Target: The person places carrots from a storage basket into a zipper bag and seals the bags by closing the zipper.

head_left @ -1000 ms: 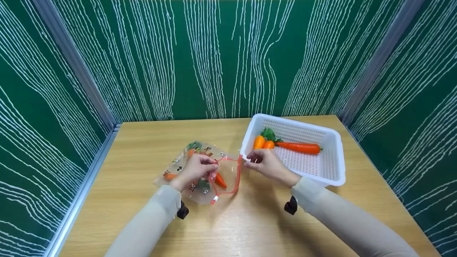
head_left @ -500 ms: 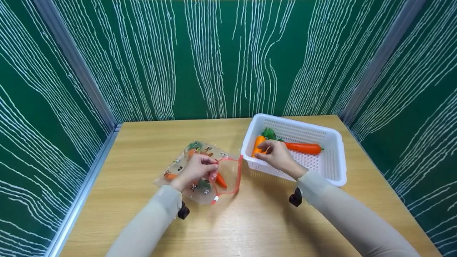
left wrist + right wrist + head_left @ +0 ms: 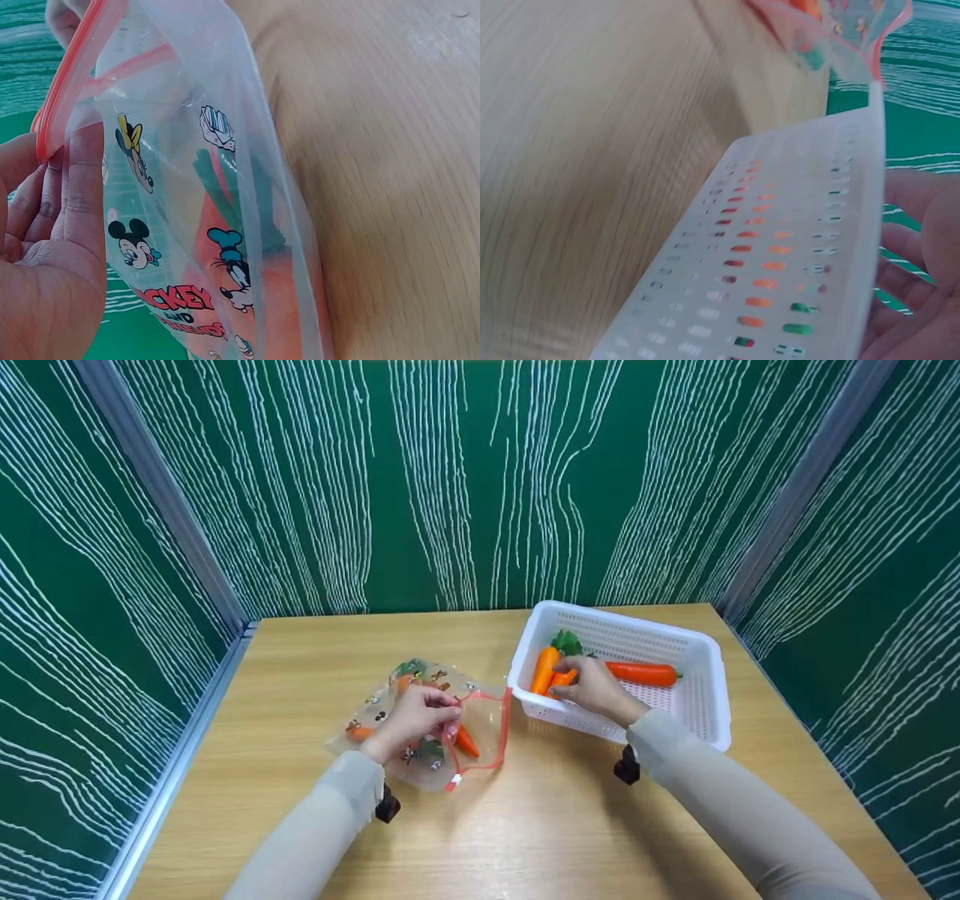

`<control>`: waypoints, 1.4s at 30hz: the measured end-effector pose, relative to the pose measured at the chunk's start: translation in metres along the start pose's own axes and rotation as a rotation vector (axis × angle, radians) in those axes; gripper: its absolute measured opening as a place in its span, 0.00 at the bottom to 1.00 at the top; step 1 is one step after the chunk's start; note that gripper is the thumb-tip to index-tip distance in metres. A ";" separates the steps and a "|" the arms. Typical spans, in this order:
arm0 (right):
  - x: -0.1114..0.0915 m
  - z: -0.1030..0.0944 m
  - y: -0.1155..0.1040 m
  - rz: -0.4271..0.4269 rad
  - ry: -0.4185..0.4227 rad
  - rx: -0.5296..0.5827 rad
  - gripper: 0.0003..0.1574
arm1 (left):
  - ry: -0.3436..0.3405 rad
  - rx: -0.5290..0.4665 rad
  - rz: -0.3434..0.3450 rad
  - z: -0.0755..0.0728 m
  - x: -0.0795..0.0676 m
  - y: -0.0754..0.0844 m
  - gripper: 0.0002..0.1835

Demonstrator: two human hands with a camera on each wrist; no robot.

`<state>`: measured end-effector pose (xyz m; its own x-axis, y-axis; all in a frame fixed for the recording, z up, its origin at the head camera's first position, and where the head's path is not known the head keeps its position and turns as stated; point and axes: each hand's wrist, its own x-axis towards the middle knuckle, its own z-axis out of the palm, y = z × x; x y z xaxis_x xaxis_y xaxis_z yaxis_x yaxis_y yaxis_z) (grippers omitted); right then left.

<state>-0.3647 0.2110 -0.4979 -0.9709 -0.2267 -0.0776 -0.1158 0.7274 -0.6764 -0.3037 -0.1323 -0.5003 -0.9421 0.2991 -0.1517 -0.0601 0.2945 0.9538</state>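
A clear zip bag (image 3: 487, 727) with a red-orange rim and cartoon prints lies on the table with several toy carrots (image 3: 465, 741) inside. My left hand (image 3: 416, 716) pinches the bag's upper rim, holding its mouth apart; in the left wrist view thumb and fingers meet at the red zip strip (image 3: 56, 112). My right hand (image 3: 596, 690) reaches over the near wall of a white perforated basket (image 3: 709, 690). Its thumb and fingers stand around an orange carrot (image 3: 562, 681) in there, with a gap visible. In the right wrist view the basket wall hides the fingertips.
Beside that carrot lies another orange carrot (image 3: 545, 669) with green leaves, and a longer red one (image 3: 643, 673) is to its right in the basket. Green panels with white lines (image 3: 480, 487) stand around the wooden table (image 3: 480, 847).
My right hand has moved from near the bag's mouth to the right, over the basket rim and down to the orange carrot. My left hand keeps its hold on the bag.
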 end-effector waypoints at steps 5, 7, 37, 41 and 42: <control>0.005 0.002 0.005 -0.019 -0.043 -0.070 0.33 | 0.005 0.017 0.009 0.000 0.001 -0.001 0.07; 0.007 0.002 0.005 -0.030 -0.057 -0.096 0.32 | 0.006 0.021 0.011 0.000 0.001 -0.001 0.07; 0.021 -0.003 0.014 0.016 -0.353 -0.274 0.33 | -0.016 -0.001 0.021 0.000 0.003 -0.001 0.08; 0.023 -0.003 0.015 0.007 -0.362 -0.279 0.31 | -0.018 -0.001 0.016 -0.001 0.003 -0.001 0.08; 0.023 -0.003 0.015 0.004 -0.360 -0.278 0.30 | -0.016 0.001 0.016 -0.001 0.003 -0.001 0.08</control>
<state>-0.3898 0.2188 -0.5076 -0.8422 -0.3984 -0.3632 -0.2115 0.8639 -0.4572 -0.3066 -0.1327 -0.5013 -0.9374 0.3187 -0.1405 -0.0445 0.2906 0.9558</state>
